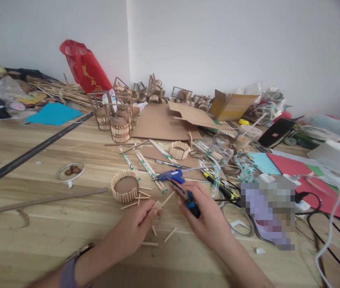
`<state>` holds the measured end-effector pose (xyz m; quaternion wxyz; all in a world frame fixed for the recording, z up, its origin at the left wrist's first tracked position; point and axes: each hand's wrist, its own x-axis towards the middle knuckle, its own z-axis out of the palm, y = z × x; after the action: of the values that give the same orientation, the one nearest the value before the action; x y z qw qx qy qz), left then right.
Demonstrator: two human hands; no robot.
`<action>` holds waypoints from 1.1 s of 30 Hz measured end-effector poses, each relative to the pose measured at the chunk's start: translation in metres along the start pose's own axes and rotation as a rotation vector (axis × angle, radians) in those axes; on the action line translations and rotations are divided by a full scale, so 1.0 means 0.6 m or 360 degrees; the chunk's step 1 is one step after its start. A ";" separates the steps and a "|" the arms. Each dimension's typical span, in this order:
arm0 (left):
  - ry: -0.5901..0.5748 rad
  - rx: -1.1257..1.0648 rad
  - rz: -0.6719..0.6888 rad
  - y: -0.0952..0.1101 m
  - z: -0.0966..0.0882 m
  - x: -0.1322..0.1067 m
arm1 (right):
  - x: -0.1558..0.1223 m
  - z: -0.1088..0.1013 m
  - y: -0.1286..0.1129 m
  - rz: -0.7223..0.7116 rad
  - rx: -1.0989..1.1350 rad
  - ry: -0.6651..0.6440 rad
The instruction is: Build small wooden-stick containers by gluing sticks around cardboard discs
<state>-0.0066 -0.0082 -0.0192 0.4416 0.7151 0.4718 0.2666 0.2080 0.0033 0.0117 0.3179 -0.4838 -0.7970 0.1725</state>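
Held a slim wooden stick (168, 199) pinched narrowly in fingers of left hand (136, 229), above the tabletop (46, 228). Gripped pliers (181, 192) in right hand (205, 212), fingers wrapped round handles; couldn't tell bite from mere nearness at the stick's free end. Judged work partly done: saw a larger stick-walled ring (128, 196) standing beyond left hand, smaller ring (178, 154) farther back. Noted short loose sticks (170, 235) nearby, not yet attached.
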 end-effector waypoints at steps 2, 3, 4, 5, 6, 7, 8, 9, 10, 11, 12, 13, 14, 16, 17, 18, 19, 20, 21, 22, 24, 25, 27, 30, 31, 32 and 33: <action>-0.0029 0.0149 0.0060 0.003 0.006 -0.001 | -0.003 0.012 0.000 -0.0179 -0.0115 -0.0054; -0.0027 0.0200 0.0099 0.004 0.008 -0.002 | -0.005 0.018 -0.001 -0.0190 -0.0202 -0.0146; -0.0019 0.0240 0.0135 0.005 0.011 -0.002 | -0.006 0.023 -0.002 -0.0158 -0.0303 -0.0255; -0.0006 0.0274 0.0169 0.006 0.013 -0.002 | -0.007 0.027 -0.004 -0.0101 -0.0405 -0.0358; 0.0011 0.0310 0.0198 0.006 0.014 -0.001 | -0.008 0.030 -0.006 -0.0038 -0.0499 -0.0440; 0.0030 0.0349 0.0224 0.005 0.016 0.000 | -0.008 0.033 -0.008 0.0016 -0.0569 -0.0500; 0.0043 0.0390 0.0253 0.003 0.017 0.001 | -0.008 0.035 -0.009 0.0057 -0.0611 -0.0538; 0.0049 0.0434 0.0280 0.000 0.018 0.002 | -0.008 0.036 -0.011 0.0086 -0.0621 -0.0562; 0.0051 0.0481 0.0303 -0.003 0.020 0.003 | -0.007 0.037 -0.012 0.0117 -0.0615 -0.0570; 0.0053 0.0533 0.0313 -0.007 0.021 0.005 | -0.006 0.038 -0.014 0.0155 -0.0602 -0.0576; 0.0055 0.0586 0.0307 -0.011 0.023 0.006 | -0.006 0.038 -0.015 0.0195 -0.0588 -0.0579; 0.0059 0.0635 0.0292 -0.015 0.024 0.006 | -0.005 0.039 -0.017 0.0237 -0.0575 -0.0580; 0.0063 0.0677 0.0273 -0.018 0.026 0.006 | -0.005 0.041 -0.019 0.0278 -0.0569 -0.0578; 0.0064 0.0737 0.0248 -0.022 0.028 0.005 | -0.004 0.043 -0.023 0.0341 -0.0571 -0.0577; 0.0061 0.0765 0.0235 -0.023 0.029 0.004 | -0.004 0.045 -0.025 0.0368 -0.0576 -0.0581; 0.0057 0.0798 0.0217 -0.024 0.030 0.003 | -0.004 0.046 -0.028 0.0391 -0.0581 -0.0585; 0.0048 0.0838 0.0193 -0.024 0.030 0.002 | -0.003 0.047 -0.030 0.0412 -0.0585 -0.0588; 0.0036 0.0882 0.0163 -0.023 0.029 0.001 | -0.003 0.049 -0.032 0.0427 -0.0585 -0.0589; 0.0020 0.0929 0.0132 -0.023 0.029 0.000 | -0.003 0.050 -0.033 0.0439 -0.0581 -0.0590; 0.0004 0.0978 0.0106 -0.022 0.029 0.000 | -0.004 0.051 -0.034 0.0447 -0.0577 -0.0587; -0.0028 0.1059 0.0085 -0.020 0.029 0.001 | -0.004 0.052 -0.035 0.0456 -0.0568 -0.0575; -0.0031 0.1088 0.0086 -0.019 0.030 0.001 | -0.005 0.053 -0.035 0.0463 -0.0566 -0.0571; -0.0006 0.1126 0.0089 -0.016 0.032 0.003 | -0.005 0.053 -0.035 0.0471 -0.0563 -0.0568; 0.0004 0.1172 0.0051 -0.011 0.034 0.003 | -0.005 0.053 -0.035 0.0472 -0.0560 -0.0580; -0.0020 0.1192 0.0025 -0.009 0.034 0.003 | -0.004 0.053 -0.036 0.0473 -0.0563 -0.0588; -0.0053 0.1213 -0.0004 -0.007 0.034 0.002 | -0.004 0.053 -0.037 0.0476 -0.0567 -0.0597; -0.0085 0.1235 -0.0030 -0.006 0.034 0.002 | -0.003 0.053 -0.037 0.0482 -0.0574 -0.0603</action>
<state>0.0086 -0.0145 -0.0317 0.1529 0.8312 0.5326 0.0454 0.1725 -0.0077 0.0008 0.0433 -0.6050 -0.7787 0.1607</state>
